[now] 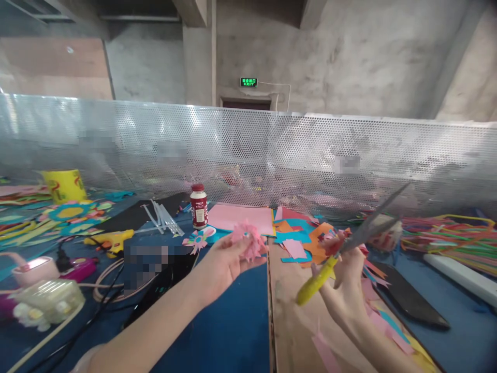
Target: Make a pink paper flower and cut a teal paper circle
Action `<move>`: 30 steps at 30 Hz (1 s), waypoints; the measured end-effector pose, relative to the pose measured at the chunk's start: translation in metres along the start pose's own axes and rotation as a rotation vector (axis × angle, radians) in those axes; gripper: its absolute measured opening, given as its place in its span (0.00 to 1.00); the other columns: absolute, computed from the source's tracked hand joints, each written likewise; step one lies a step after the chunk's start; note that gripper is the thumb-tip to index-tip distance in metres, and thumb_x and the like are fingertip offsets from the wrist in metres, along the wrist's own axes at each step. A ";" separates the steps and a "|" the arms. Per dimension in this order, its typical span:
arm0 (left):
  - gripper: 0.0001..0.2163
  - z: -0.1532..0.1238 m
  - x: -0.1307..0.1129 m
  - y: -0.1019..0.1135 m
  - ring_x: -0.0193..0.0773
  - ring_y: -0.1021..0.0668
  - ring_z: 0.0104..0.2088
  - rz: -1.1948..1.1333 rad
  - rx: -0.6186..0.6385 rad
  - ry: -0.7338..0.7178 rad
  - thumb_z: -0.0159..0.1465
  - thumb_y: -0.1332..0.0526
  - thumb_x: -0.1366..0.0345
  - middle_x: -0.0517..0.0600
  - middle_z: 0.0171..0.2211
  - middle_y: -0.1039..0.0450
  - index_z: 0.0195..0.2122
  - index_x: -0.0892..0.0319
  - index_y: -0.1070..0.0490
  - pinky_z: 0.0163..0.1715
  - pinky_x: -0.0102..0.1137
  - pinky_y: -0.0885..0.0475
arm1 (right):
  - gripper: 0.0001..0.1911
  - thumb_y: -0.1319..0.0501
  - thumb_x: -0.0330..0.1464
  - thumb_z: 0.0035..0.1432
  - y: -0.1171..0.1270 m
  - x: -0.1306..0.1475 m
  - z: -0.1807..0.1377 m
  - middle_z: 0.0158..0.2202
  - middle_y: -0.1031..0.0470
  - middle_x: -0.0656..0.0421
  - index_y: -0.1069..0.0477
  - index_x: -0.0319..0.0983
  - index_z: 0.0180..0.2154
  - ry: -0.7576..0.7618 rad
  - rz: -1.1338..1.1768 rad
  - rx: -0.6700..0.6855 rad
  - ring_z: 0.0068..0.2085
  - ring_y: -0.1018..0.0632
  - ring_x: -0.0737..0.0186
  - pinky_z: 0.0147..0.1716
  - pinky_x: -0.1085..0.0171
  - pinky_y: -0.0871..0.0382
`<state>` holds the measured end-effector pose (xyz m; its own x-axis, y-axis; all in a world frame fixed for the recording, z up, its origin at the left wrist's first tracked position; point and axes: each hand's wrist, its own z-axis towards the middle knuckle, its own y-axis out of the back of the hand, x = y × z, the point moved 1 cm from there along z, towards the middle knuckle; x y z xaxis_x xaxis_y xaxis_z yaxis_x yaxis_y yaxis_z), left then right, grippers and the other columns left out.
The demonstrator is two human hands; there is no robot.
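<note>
The left grip [228, 263] pinches the pink paper flower [253, 249] above the tabletop [233, 324], left of the scissors [355, 239], which slant far-right, away from it, clasped in the right grip [347, 277].

Table surface: blue [229, 331], with a brown board [289, 305] laid along its right-centre part.

Far middle: pink sheet [248, 217], blue and yellow edges showing at its margins; red-and-white bottle [199, 207] upright just beside its left end. Pink-and-blue paper flower [199, 239] near the bottle.

Left: clear sticks [165, 217] in a loose bundle; yellow glue gun [114, 239]; yellow tub-like object [66, 185] farther back, paper pieces in front; purple power strip [79, 269] among cables.

Board, far end: paper scraps [295, 248], orange, blue and pink, overlapping.

Right: dark flat slab [413, 295]; white bar [462, 280]; coloured fuzzy stems [446, 238], heaped.
</note>
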<state>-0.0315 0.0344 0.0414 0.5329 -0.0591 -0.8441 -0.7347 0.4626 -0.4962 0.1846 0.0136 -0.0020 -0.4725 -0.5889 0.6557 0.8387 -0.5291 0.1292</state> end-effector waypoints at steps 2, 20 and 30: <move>0.07 0.004 -0.001 0.007 0.39 0.23 0.35 0.055 -0.089 -0.023 0.58 0.38 0.65 0.53 0.33 0.27 0.32 0.64 0.27 0.35 0.33 0.26 | 0.28 0.38 0.37 0.47 0.003 0.006 0.001 0.44 0.39 0.55 0.47 0.43 0.49 -0.125 0.008 0.008 0.45 0.33 0.54 0.47 0.51 0.40; 0.08 -0.008 0.013 -0.019 0.35 0.26 0.26 0.204 -0.135 -0.135 0.57 0.38 0.62 0.48 0.27 0.30 0.35 0.60 0.30 0.21 0.28 0.29 | 0.10 0.39 0.35 0.45 -0.013 0.057 -0.023 0.26 0.30 0.61 0.35 0.41 0.33 -0.460 0.273 0.601 0.26 0.28 0.64 0.25 0.68 0.33; 0.06 -0.012 0.014 -0.023 0.29 0.28 0.28 0.154 -0.232 -0.183 0.56 0.36 0.64 0.46 0.27 0.29 0.33 0.59 0.27 0.29 0.24 0.34 | 0.09 0.40 0.31 0.42 -0.015 0.058 -0.028 0.27 0.29 0.60 0.33 0.40 0.31 -0.453 0.212 0.564 0.27 0.28 0.63 0.27 0.67 0.32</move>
<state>-0.0121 0.0127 0.0386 0.4592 0.1660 -0.8727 -0.8773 0.2390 -0.4162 0.1374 -0.0298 0.0134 -0.2297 -0.2696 0.9352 0.9684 0.0323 0.2472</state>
